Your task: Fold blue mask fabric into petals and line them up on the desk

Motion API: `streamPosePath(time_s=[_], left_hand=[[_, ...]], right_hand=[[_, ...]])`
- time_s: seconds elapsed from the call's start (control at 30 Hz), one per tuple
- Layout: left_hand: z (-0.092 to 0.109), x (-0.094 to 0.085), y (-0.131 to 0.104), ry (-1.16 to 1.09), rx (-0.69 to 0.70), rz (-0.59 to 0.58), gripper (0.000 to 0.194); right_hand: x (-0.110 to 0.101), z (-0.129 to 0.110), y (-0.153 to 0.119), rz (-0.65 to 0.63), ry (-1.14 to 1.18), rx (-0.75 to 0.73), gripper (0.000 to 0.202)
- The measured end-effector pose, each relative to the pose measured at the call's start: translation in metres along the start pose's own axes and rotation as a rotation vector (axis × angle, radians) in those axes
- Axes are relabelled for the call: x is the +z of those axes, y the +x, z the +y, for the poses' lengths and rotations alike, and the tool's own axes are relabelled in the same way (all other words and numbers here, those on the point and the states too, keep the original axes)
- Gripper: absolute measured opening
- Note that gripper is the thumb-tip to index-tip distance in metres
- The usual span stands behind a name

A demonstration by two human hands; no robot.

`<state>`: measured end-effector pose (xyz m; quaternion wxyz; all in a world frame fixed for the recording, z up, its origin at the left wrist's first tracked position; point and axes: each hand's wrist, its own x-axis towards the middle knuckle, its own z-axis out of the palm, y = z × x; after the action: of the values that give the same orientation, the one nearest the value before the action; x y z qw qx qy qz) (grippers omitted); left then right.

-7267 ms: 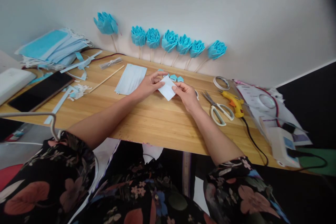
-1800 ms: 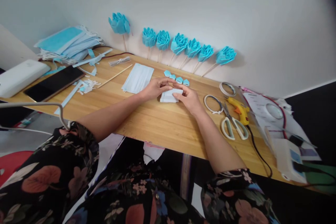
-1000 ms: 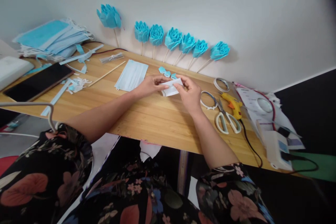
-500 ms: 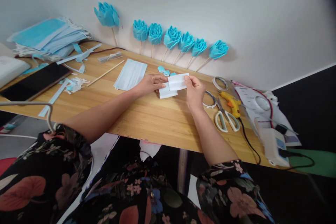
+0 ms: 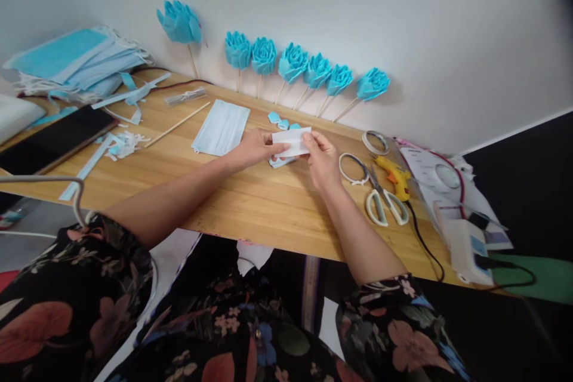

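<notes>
Here, head view: left hand [image 5: 253,149] and right hand [image 5: 320,158] each pinch one end of a white folded strip [image 5: 292,139], held just above the wooden surface [image 5: 250,203]. The strip spans between both grips (fingertips clenched on its edges). More white pieces [image 5: 280,161] lie right under it. Small blue petals [image 5: 280,121] sit just behind; scissors [image 5: 380,203] lie to the right.

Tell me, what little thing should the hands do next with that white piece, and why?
Probably fold it. Both the left hand and right hand pinch the white strip by its ends, lifted above another white piece on the table, near small folded blue petals.
</notes>
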<state>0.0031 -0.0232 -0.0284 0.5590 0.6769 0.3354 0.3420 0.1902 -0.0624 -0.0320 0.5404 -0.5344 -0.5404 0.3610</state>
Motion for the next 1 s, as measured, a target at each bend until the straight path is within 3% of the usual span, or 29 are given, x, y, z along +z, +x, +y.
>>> streamPosePath(time_s=[0.13,0.43,0.67,1.0], left_hand=[[0.003,-0.003,0.001,-0.105,-0.031,0.051,0.037],[0.007,-0.008,0.002,-0.167,-0.046,0.121,0.029],[0.010,-0.006,-0.001,-0.156,-0.061,0.060,0.030],[0.009,-0.006,-0.001,-0.105,-0.066,-0.011,0.039]], right_hand=[[-0.006,-0.005,0.002,-0.047,-0.005,-0.012,0.056],[-0.013,-0.003,0.005,-0.133,-0.024,-0.156,0.035],[-0.012,0.003,0.007,-0.074,-0.103,-0.124,0.030],[-0.008,-0.003,0.005,-0.025,-0.009,-0.140,0.034]])
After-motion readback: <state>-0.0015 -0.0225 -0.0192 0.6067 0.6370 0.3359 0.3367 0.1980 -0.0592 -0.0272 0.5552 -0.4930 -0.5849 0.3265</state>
